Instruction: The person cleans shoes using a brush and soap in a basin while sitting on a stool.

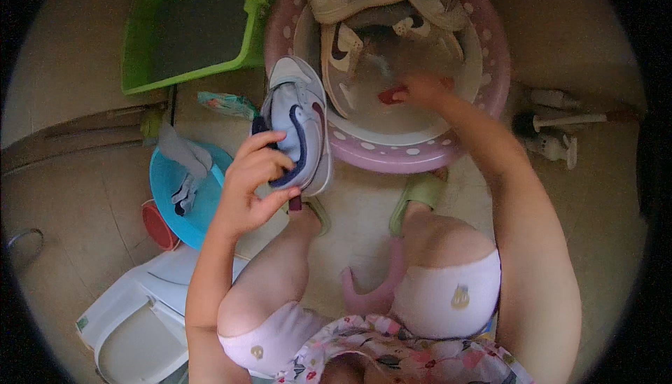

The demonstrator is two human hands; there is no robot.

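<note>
My left hand (252,184) grips a white sneaker (315,132) with navy collar lining by its heel, thumb at the back and fingers at the opening. The shoe is held beside the left rim of a pink basin with white dots (373,157). Over the murky water in that basin, my right hand (425,89) holds a red object (391,95), perhaps a scrubbing brush; its far part is blurred. Soaking in the basin is a pale sneaker with a dark swoosh (341,53). More worn sneakers (357,0) lean on the basin's far rim.
At the far left stands a green plastic tub (184,79). A turquoise basin (199,221) holds grey socks (184,158), with a red container (159,226) beside it. A colourful packet (226,104) lies near the sneaker. A long-handled brush (567,120) rests on the right.
</note>
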